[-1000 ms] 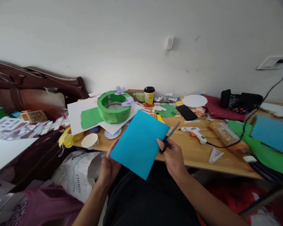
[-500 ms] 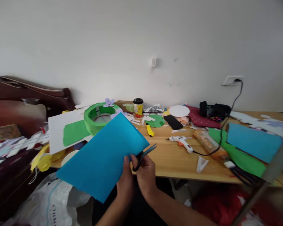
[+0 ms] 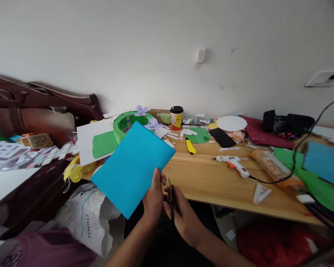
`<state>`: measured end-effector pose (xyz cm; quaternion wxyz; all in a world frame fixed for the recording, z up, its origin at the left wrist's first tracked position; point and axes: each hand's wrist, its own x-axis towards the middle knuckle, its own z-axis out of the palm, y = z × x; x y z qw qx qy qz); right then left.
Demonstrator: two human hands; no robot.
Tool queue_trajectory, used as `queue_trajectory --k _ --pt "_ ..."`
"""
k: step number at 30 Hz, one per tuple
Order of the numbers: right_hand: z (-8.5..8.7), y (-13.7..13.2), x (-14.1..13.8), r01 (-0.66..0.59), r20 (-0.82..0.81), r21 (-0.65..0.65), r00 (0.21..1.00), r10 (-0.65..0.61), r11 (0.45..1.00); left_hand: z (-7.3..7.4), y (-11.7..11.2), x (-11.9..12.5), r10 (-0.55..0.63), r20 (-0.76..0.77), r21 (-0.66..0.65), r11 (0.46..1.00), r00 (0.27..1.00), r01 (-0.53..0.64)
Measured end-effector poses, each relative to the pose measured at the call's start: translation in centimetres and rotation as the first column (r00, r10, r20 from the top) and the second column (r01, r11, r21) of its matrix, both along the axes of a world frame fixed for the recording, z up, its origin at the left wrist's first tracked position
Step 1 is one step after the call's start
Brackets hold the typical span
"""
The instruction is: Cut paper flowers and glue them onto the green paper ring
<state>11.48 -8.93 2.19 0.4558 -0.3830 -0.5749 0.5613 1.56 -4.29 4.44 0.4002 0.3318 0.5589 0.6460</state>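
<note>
My left hand (image 3: 153, 194) grips a sheet of blue paper (image 3: 133, 168) by its lower right edge, thumb on top. The sheet is tilted in the air over the table's front edge. In my right hand (image 3: 185, 218) is a pair of scissors (image 3: 172, 200) with dark handles, blades pointing up and away. The blades are apart from the sheet, a little to its right. Behind the sheet stands a green ring-shaped paper piece (image 3: 118, 128), partly hidden, with purple paper flowers (image 3: 153, 125) at its rim.
On the wooden table (image 3: 200, 181) lie a yellow utility knife (image 3: 190, 146), a glue gun (image 3: 232, 163) with its cord, a black phone (image 3: 222, 137) and paper scraps. A lidded cup (image 3: 176, 118) stands near the wall. Below left hangs a white plastic bag (image 3: 86, 218).
The scissors have moved from the sheet's right edge to apart from it, blades now pointing up. My hands have separated slightly. The view has turned left.
</note>
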Motion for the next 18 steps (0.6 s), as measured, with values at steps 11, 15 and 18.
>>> queue_trajectory --k 11,15,18 --pt "1.2 0.3 2.0 -0.034 0.179 0.045 0.983 0.025 0.998 -0.2 -0.3 1.6 -0.039 0.394 -0.033 0.998 0.918 0.056" --pt "-0.6 0.1 2.3 -0.002 0.221 0.131 0.975 -0.027 0.991 -1.3 -0.5 2.6 0.051 0.413 -0.147 0.989 0.909 0.011" --pt "-2.2 -0.2 2.3 0.033 0.218 0.188 0.973 -0.074 0.982 -1.6 -0.8 3.0 0.081 0.426 -0.117 0.993 0.901 -0.034"
